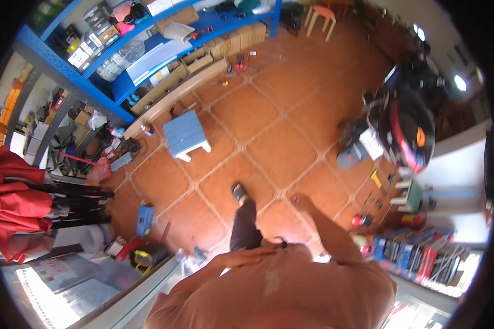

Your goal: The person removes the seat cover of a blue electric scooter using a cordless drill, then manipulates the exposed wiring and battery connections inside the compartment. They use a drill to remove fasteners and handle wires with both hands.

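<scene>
My left hand (pixel 252 256) lies flat against the front of my brown shirt (pixel 280 285), fingers stretched out and nothing visible in it. My right arm reaches forward and down over the tiled floor, and my right hand (pixel 299 201) hangs at its end. It is small in the picture and its fingers cannot be made out; no held thing shows. Below, one foot in a dark sandal (pixel 239 192) stands on the tiles between the two hands. The nearest loose piece is a blue-topped stool (pixel 185 133) with white legs, ahead and to the left.
Blue shelving (pixel 74 68) with boxes lines the left and far side. Red cloth (pixel 16 203) hangs at left, near a blue toolbox (pixel 144 220). A yellow-headed hammer (pixel 376 178) and a grey-green stool (pixel 406 196) lie right. A motorbike-like machine (pixel 406 131) stands beyond; a wooden stool (pixel 320 19) is far.
</scene>
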The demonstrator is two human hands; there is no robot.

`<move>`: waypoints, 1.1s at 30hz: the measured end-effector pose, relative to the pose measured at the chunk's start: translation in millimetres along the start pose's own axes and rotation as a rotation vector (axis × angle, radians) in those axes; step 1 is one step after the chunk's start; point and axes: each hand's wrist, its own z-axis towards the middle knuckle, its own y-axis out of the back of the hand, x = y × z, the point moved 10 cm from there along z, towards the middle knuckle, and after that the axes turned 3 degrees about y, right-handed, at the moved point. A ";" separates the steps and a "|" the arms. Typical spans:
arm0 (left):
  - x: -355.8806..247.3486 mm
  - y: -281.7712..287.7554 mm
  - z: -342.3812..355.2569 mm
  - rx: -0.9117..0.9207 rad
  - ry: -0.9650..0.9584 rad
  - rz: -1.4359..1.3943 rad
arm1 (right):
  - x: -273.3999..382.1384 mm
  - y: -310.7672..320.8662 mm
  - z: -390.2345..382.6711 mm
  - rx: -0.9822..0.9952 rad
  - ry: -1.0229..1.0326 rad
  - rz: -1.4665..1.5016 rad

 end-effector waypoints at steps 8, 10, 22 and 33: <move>-164.3 272.7 0.3 -0.238 -0.054 -0.012 | -9.4 83.7 257.6 0.235 -0.350 0.100; -183.9 340.4 -3.3 -0.344 -0.052 -0.027 | 12.4 107.1 356.5 0.208 -0.352 0.349; -209.6 798.4 42.7 -1.212 -0.128 -0.662 | 217.5 206.0 1198.9 0.173 0.130 -0.410; -205.7 984.4 95.7 -1.420 -0.032 -0.942 | 375.4 198.4 1518.6 0.051 0.502 -1.062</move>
